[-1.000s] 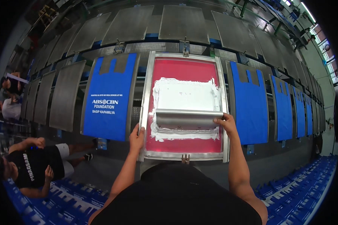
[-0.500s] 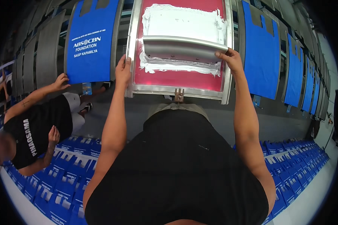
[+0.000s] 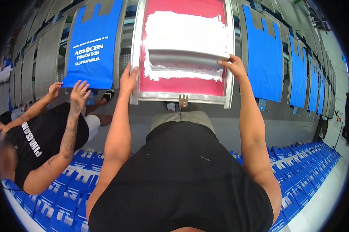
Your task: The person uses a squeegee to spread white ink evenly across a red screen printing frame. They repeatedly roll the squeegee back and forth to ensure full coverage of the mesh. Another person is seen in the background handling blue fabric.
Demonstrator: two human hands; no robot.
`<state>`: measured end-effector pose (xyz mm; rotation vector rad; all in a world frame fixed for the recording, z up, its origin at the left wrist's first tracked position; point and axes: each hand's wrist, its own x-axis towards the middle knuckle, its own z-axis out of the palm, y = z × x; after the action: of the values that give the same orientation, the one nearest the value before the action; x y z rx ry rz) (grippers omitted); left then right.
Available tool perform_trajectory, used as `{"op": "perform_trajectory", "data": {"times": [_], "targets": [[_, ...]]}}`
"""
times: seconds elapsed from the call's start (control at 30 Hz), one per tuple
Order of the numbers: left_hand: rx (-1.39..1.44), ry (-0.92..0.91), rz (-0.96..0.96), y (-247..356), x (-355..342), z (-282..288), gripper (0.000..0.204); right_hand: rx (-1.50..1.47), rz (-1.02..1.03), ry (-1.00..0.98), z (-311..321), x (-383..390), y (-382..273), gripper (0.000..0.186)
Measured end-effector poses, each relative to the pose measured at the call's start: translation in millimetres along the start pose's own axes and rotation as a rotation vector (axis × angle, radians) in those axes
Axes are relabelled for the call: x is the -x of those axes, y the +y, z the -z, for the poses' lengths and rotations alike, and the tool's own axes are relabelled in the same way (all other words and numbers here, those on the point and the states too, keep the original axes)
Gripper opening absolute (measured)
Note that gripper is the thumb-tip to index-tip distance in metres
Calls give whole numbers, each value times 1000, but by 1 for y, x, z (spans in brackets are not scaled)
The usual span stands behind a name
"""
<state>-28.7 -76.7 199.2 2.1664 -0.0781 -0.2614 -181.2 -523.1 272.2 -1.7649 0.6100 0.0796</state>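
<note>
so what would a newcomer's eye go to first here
Probably the bright white ink on the red printing screen at top centre, with a silver squeegee across it, its right end in the right hand. Next, left of that, a co-worker beside a white-printed blue bag. Rows of blue bags fill both lower sides.

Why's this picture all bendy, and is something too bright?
In the head view, the white ink glares, washed out; the metal squeegee shows softer shading; grey boards at left lean and curve, since the lens is fisheye; the corners go black.
</note>
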Motion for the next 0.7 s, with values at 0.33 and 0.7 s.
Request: {"op": "perform_trajectory", "data": {"times": [0.33, 0.7], "targets": [[-667, -527, -691, 141, 39, 13, 22, 1042, 363, 44, -62, 104, -42, 20], [-638, -144, -772, 136, -86, -39, 38, 1180, 525, 184, -56, -55, -57, 27]]}}
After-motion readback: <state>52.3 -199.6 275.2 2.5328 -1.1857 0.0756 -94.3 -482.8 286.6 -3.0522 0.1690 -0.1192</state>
